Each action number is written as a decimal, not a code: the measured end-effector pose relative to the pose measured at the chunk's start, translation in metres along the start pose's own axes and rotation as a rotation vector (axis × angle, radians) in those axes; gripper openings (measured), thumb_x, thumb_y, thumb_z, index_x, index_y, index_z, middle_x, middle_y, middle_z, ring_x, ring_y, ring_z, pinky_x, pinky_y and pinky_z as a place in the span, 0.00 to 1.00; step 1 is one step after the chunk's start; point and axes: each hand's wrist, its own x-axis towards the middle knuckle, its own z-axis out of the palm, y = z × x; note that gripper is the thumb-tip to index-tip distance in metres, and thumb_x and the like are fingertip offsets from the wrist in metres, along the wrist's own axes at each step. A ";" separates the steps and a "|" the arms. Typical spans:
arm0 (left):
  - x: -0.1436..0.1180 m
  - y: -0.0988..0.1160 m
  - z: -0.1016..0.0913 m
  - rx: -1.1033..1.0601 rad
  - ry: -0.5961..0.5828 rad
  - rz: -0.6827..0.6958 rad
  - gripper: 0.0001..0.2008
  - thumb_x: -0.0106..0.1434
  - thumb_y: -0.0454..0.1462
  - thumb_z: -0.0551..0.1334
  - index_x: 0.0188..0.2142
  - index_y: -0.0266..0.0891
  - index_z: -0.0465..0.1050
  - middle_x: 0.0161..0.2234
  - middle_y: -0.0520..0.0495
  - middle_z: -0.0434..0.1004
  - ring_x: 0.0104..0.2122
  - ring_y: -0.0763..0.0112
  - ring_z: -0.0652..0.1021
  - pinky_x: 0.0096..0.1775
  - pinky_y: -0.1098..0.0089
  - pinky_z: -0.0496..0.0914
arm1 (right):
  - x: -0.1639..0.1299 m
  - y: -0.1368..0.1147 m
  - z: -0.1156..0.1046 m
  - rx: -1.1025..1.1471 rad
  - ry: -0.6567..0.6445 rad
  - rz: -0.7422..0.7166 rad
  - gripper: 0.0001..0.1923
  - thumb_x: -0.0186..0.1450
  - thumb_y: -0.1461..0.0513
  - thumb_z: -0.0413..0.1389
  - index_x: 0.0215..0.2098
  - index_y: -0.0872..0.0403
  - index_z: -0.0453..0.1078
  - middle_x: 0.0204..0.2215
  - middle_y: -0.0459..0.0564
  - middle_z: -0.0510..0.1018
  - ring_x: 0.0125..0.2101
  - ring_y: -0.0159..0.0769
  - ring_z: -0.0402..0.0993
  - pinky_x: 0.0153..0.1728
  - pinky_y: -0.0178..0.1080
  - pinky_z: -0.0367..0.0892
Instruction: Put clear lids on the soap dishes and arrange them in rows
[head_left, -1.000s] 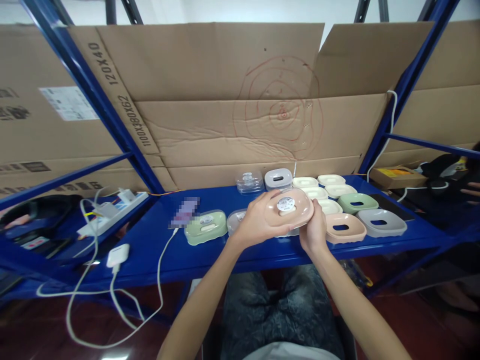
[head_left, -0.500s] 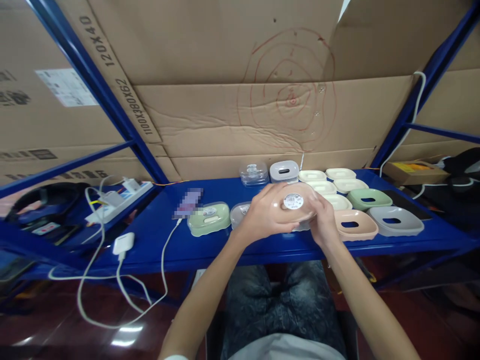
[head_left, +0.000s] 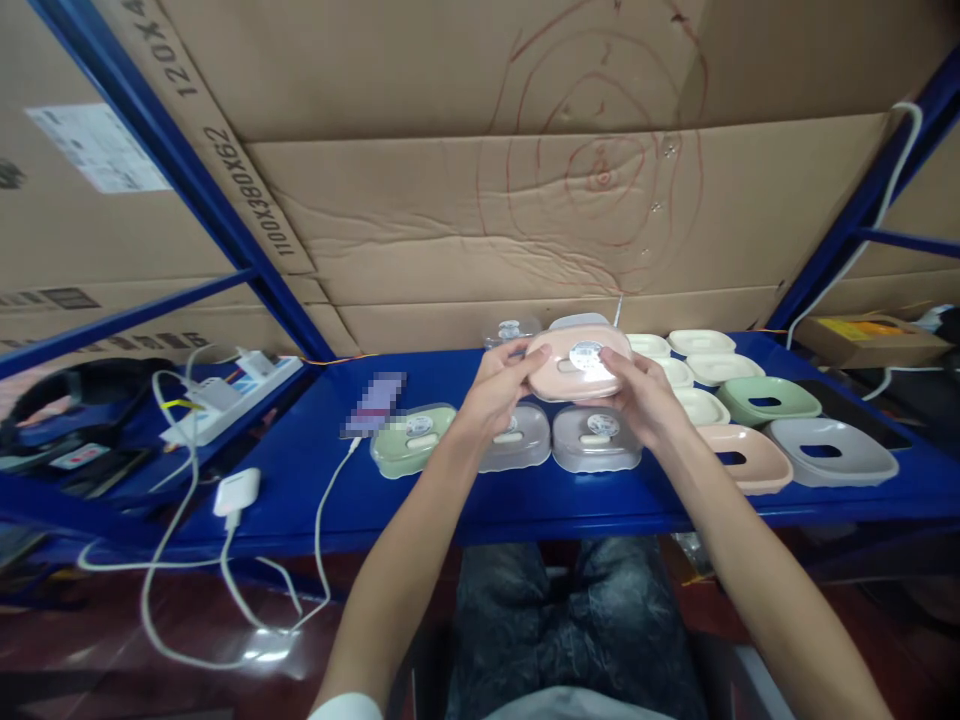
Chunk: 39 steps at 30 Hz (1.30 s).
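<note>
Above the blue shelf I hold a pink soap box [head_left: 559,378] with a clear lid and a round white label. My left hand [head_left: 502,385] grips its left end, thumb on top. My right hand [head_left: 637,385] is closed on its right end, fingertips by the label. Below it stand two grey soap boxes, one [head_left: 596,455] under my right hand and one [head_left: 517,455] partly behind my left wrist. A green soap box [head_left: 405,455] lies left of them. Behind the held box are a clear lid [head_left: 510,330] and a grey part [head_left: 581,320], both partly hidden.
To the right lie several cream trays [head_left: 701,342], a green shell [head_left: 780,400], a pink shell [head_left: 761,475] and a grey shell [head_left: 855,465]. A phone [head_left: 375,405] on a cable, a white charger [head_left: 236,490] and a power strip [head_left: 262,385] occupy the left. Cardboard [head_left: 420,200] backs the shelf.
Both hands have raised the pink soap box and moved it slightly away from me, and its top now faces me more level. The two grey boxes below show more. The view has shifted a little.
</note>
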 end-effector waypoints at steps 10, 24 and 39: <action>0.008 0.007 -0.028 0.641 0.047 0.240 0.39 0.73 0.58 0.65 0.74 0.40 0.65 0.75 0.30 0.65 0.74 0.43 0.68 0.71 0.43 0.65 | 0.083 -0.011 0.002 -0.298 -0.123 0.143 0.21 0.50 0.57 0.81 0.38 0.56 0.84 0.32 0.50 0.87 0.28 0.35 0.82 0.24 0.32 0.73; -0.052 -0.042 -0.029 1.607 -0.387 0.447 0.39 0.77 0.59 0.59 0.75 0.37 0.63 0.77 0.26 0.60 0.72 0.31 0.70 0.70 0.34 0.64 | 0.098 0.005 -0.036 -1.374 -0.441 -0.086 0.25 0.73 0.49 0.61 0.61 0.55 0.80 0.52 0.61 0.87 0.52 0.55 0.84 0.56 0.53 0.76; -0.044 -0.037 -0.042 1.498 -0.392 0.500 0.41 0.74 0.57 0.65 0.77 0.40 0.59 0.75 0.32 0.66 0.74 0.38 0.68 0.71 0.38 0.67 | -0.040 0.026 -0.081 -1.652 -0.450 -0.443 0.48 0.74 0.48 0.63 0.84 0.43 0.46 0.83 0.61 0.46 0.81 0.63 0.43 0.74 0.66 0.61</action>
